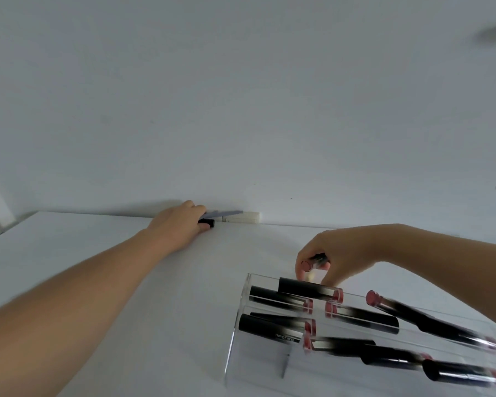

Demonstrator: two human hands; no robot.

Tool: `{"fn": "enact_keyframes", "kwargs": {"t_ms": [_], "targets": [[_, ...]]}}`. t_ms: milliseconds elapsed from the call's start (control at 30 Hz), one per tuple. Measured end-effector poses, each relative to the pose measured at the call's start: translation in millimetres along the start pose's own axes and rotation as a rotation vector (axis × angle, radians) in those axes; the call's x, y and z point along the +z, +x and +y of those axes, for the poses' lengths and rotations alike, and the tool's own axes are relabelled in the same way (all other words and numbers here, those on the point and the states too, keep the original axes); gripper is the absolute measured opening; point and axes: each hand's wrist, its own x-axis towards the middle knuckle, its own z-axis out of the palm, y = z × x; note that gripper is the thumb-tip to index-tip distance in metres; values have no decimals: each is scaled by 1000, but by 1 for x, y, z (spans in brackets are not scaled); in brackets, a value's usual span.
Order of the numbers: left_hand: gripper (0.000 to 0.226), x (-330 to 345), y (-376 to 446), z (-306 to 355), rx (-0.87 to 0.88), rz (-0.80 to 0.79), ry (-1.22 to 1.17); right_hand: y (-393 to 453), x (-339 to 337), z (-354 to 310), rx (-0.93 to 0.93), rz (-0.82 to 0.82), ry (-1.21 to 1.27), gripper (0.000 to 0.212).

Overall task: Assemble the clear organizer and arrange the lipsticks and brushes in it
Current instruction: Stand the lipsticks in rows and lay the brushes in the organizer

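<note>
A clear tiered organizer stands at the lower right of the white table, with several black lipsticks with pink ends lying in its rows, one of them in the top row. My right hand hovers over the organizer's back edge and grips another lipstick, pink end toward me. My left hand reaches far back to the wall and curls its fingers round a small black item, beside grey-blue brush handles.
A white block lies against the wall just right of my left hand. The white table meets the wall at the back; its left corner shows at far left.
</note>
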Motion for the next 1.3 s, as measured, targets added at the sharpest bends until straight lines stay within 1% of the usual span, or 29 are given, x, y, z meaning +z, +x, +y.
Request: {"fn": "enact_keyframes", "kwargs": {"t_ms": [100,233,300,367,467,567,667,733,800,867,967,1100,1167,1300], "targets": [[30,-1,-2,0,-16,10,54,5,7,-3,16,25,-16,20],[34,-4,-14,10,-28,-2,112,12,4,-3,53,63,-91,2],[33,-11,-24,18,-39,12,73,4,0,3,104,93,-127,8],[35,-24,-36,30,-27,66,-18,-13,-4,13,167,145,-148,8],[32,-51,-61,59,57,225,-164,-53,-9,27,321,229,-185,18],[29,-75,-98,97,227,349,-256,-105,-8,28,386,420,-71,17],[32,-87,-138,135,443,398,-259,-149,8,3,348,651,80,17],[35,-85,-157,154,586,449,-195,-169,28,-19,296,757,100,14],[36,-78,-170,168,687,479,-128,-180,56,-39,258,802,98,9],[39,-67,-177,177,752,484,-75,-184,83,-56,239,828,74,10],[40,-51,-182,184,794,471,-44,-182,118,-71,226,888,17,11],[35,-37,-189,193,810,533,26,-182,152,-75,186,1030,110,22],[34,-32,-194,195,806,546,47,-183,161,-75,166,1039,118,26],[33,-28,-199,196,795,536,62,-182,170,-75,125,1035,-27,17]]}}
